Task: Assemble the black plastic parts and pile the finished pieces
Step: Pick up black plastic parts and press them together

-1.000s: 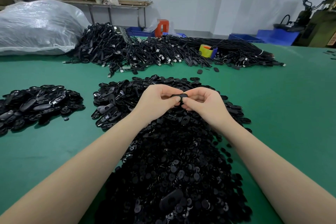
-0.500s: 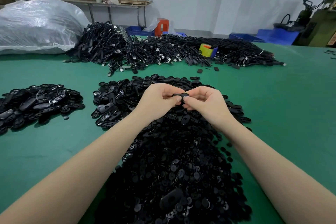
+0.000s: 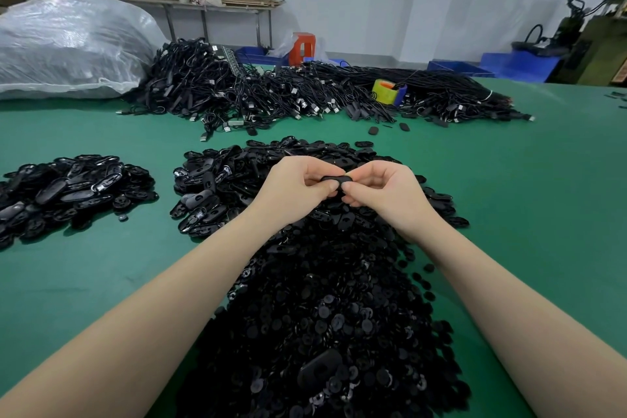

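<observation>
A small black oval plastic part (image 3: 335, 179) is pinched between my left hand (image 3: 295, 188) and my right hand (image 3: 383, 193), thumbs and fingertips meeting on it above the table. Beneath my hands and forearms spreads a big heap of loose black plastic parts (image 3: 325, 309), small round ones near me, oval shells (image 3: 210, 190) at its far left. A separate, lower pile of black oval pieces (image 3: 68, 190) lies on the green table at the left.
The green table (image 3: 526, 214) stretches right. At the back lies a mound of black cables (image 3: 305, 92) with a yellow tape roll (image 3: 386, 92), and a large clear plastic bag (image 3: 68, 44) at far left. Blue crates and a machine stand beyond the table's far right.
Both hands stay together on the same black part, with only slight finger shifts. The piles are unchanged.
</observation>
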Available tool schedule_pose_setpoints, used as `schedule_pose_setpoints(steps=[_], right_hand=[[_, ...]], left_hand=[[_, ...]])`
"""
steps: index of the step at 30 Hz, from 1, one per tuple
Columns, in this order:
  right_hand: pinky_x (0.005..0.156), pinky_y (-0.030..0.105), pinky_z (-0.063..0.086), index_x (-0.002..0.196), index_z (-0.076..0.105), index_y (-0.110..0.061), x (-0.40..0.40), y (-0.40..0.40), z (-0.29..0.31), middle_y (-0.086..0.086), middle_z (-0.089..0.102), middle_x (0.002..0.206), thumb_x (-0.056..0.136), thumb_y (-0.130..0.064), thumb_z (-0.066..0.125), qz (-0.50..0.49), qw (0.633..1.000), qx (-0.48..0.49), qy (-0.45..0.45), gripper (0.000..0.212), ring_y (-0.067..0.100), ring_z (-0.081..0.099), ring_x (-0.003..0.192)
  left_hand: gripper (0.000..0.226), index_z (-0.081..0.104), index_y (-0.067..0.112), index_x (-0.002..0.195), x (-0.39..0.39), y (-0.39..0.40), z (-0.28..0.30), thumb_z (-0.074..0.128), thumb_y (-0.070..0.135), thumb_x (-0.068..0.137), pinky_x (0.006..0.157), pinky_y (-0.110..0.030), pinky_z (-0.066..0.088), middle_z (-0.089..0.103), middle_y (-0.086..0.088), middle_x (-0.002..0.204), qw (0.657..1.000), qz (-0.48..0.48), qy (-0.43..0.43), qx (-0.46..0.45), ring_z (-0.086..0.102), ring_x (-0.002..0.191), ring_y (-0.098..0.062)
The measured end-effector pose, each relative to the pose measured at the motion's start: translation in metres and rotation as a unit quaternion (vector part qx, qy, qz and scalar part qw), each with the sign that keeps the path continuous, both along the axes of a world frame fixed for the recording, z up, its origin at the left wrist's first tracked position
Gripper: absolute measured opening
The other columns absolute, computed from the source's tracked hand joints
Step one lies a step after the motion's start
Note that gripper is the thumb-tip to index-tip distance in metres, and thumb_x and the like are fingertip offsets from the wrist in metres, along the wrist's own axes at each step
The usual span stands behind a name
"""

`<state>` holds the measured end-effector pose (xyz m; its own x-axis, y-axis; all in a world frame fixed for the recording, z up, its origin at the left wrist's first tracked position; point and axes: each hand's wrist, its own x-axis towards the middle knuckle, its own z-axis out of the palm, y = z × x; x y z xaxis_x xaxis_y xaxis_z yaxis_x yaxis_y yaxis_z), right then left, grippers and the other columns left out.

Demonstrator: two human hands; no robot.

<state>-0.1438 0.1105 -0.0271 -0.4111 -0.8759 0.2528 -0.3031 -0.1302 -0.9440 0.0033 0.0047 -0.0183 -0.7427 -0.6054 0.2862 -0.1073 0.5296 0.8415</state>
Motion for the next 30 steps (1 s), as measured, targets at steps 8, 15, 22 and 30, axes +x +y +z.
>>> schedule_pose_setpoints(steps=[8,15,22,30], right_hand=[[0.066,0.026,0.058,0.081,0.069,-0.010,0.001,-0.003,0.000,0.005,0.073,0.071,0.083,0.001,0.071,-0.022,1.000,-0.007,0.015,0.012,0.016,0.068,0.064],[0.068,0.028,0.060,0.088,0.071,-0.008,0.003,-0.006,-0.004,0.008,0.075,0.077,0.085,-0.004,0.072,-0.032,0.999,0.000,0.021,0.005,0.018,0.072,0.070],[0.066,0.024,0.059,0.087,0.070,-0.011,0.003,-0.006,-0.006,0.004,0.075,0.074,0.087,-0.006,0.072,-0.024,1.000,0.011,-0.012,0.006,0.017,0.073,0.069],[0.064,0.023,0.058,0.086,0.069,-0.006,0.002,-0.002,-0.002,0.004,0.074,0.070,0.085,-0.002,0.073,-0.011,1.000,0.008,-0.013,0.005,0.014,0.071,0.065]], left_hand=[[0.048,0.071,0.054,0.082,0.003,0.000,0.006,0.065,0.006,0.090,0.087,-0.034,0.059,0.076,0.014,0.086,0.999,-0.014,-0.006,-0.041,0.072,0.083,-0.003],[0.048,0.072,0.053,0.081,0.004,-0.004,0.002,0.067,0.006,0.089,0.086,-0.034,0.059,0.077,0.012,0.085,1.000,-0.001,-0.004,-0.022,0.073,0.083,-0.006],[0.044,0.072,0.052,0.085,0.005,-0.008,0.001,0.070,0.008,0.089,0.085,-0.032,0.060,0.076,0.018,0.089,1.000,-0.003,-0.011,-0.007,0.072,0.084,-0.005],[0.029,0.076,0.035,0.099,0.003,-0.010,0.001,0.073,0.009,0.087,0.089,-0.034,0.058,0.075,0.017,0.090,1.000,-0.006,-0.019,-0.017,0.071,0.085,-0.002]])
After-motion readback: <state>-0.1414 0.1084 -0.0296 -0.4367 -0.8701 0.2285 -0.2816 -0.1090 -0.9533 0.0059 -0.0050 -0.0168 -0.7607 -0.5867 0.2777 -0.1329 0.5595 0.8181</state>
